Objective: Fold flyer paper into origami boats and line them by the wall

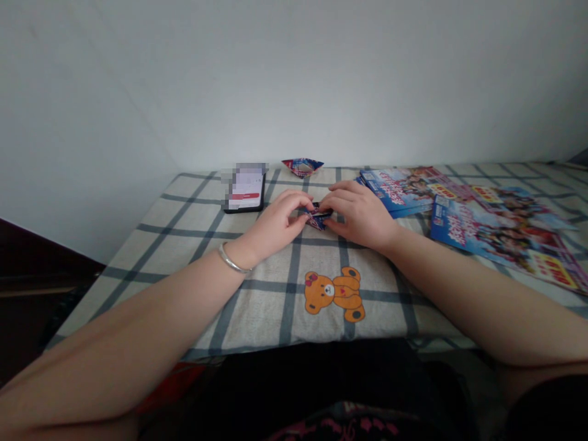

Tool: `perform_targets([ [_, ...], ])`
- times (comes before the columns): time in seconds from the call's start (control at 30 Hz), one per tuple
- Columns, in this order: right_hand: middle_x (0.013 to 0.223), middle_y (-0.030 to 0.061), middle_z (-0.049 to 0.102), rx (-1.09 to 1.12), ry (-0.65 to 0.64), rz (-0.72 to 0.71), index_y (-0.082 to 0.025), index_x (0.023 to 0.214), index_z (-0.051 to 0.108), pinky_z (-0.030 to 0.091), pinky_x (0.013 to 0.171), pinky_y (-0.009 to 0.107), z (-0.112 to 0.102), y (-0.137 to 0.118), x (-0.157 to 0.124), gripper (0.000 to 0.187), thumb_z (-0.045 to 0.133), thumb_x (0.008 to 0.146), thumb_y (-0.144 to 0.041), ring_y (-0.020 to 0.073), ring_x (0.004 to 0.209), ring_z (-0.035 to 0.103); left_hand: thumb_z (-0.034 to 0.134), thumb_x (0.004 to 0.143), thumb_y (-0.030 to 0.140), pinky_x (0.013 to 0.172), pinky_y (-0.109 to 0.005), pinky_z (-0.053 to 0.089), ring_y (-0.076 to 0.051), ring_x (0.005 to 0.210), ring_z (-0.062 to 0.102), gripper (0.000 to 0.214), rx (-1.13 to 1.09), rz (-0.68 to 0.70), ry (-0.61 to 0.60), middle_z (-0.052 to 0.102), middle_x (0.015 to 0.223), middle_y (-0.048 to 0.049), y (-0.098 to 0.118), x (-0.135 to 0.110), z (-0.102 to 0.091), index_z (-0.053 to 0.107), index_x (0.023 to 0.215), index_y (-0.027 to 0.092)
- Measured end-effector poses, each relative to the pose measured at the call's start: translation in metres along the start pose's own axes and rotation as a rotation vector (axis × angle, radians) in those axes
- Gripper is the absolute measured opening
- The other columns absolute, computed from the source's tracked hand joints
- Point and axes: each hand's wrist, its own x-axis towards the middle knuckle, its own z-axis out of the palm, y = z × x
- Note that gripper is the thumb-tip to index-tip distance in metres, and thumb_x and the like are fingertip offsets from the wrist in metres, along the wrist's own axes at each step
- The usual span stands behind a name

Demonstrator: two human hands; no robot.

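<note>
A small folded piece of printed paper (316, 219), dark blue and red, is pinched between both hands just above the table. My left hand (283, 219), with a silver bangle at the wrist, grips its left side between thumb and fingers. On the opposite side my right hand (358, 213) closes on it in the same way. The fingers cover much of the paper, so its exact shape is partly hidden. Behind the hands, near the wall, sits a boat-shaped folded paper (303, 165) in similar print.
A phone (245, 191) with its screen lit lies left of the folded papers. Printed flyers (399, 188) are stacked on the right, with another flyer (500, 239) overlapping nearby. A checked tablecloth (257, 306) with a bear print covers the table, which meets a pale wall (294, 73).
</note>
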Motion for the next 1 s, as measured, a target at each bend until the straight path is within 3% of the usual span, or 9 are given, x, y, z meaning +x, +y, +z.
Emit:
perform_targets([
  [0.17, 0.084, 0.0089, 0.074, -0.113, -0.108, 0.145, -0.017, 0.092, 0.077, 0.038, 0.094, 0.042, -0.003, -0.009, 0.003, 0.020, 0.064, 0.086, -0.032, 0.0275, 0.094, 0.060, 0.054, 0.087, 0.003, 0.092, -0.035, 0.054, -0.016, 0.102, 0.059, 0.020, -0.020, 0.016, -0.036, 0.060, 0.102, -0.0028, 0.003, 0.000, -0.001, 0.057, 0.095, 0.020],
  [0.4, 0.076, 0.0051, 0.074, -0.192, -0.263, 0.226, -0.022, 0.086, 0.080, 0.032, 0.090, 0.041, -0.023, -0.023, 0.005, 0.018, 0.064, 0.084, -0.029, 0.0237, 0.082, 0.059, 0.053, 0.087, 0.003, 0.088, -0.034, 0.053, -0.017, 0.102, 0.059, 0.019, -0.031, 0.069, -0.109, 0.060, 0.104, -0.0033, 0.007, 0.001, 0.000, 0.055, 0.094, 0.020],
  [0.6, 0.082, 0.0057, 0.075, -0.259, -0.295, 0.218, -0.023, 0.091, 0.081, 0.028, 0.083, 0.041, -0.027, -0.031, 0.004, 0.021, 0.061, 0.088, -0.026, 0.0257, 0.087, 0.058, 0.052, 0.088, 0.003, 0.093, -0.035, 0.050, -0.017, 0.102, 0.058, 0.018, -0.022, 0.137, -0.147, 0.060, 0.103, -0.0040, 0.008, 0.002, -0.002, 0.055, 0.094, 0.020],
  [0.83, 0.093, 0.0053, 0.076, -0.112, -0.250, 0.175, -0.020, 0.083, 0.079, 0.030, 0.080, 0.038, -0.019, -0.018, 0.005, 0.017, 0.062, 0.086, -0.023, 0.0245, 0.091, 0.054, 0.054, 0.091, 0.008, 0.092, -0.036, 0.052, -0.018, 0.102, 0.059, 0.012, 0.039, 0.151, -0.126, 0.061, 0.104, -0.0053, 0.009, 0.001, -0.001, 0.054, 0.096, 0.020],
  [1.0, 0.080, 0.0046, 0.073, -0.081, -0.299, 0.145, -0.019, 0.080, 0.077, 0.033, 0.079, 0.037, -0.015, -0.016, 0.008, 0.017, 0.060, 0.084, -0.022, 0.0221, 0.083, 0.054, 0.054, 0.093, 0.014, 0.095, -0.039, 0.053, -0.020, 0.107, 0.063, 0.005, 0.176, 0.240, -0.151, 0.066, 0.107, -0.0065, 0.011, 0.000, -0.003, 0.055, 0.094, 0.019],
])
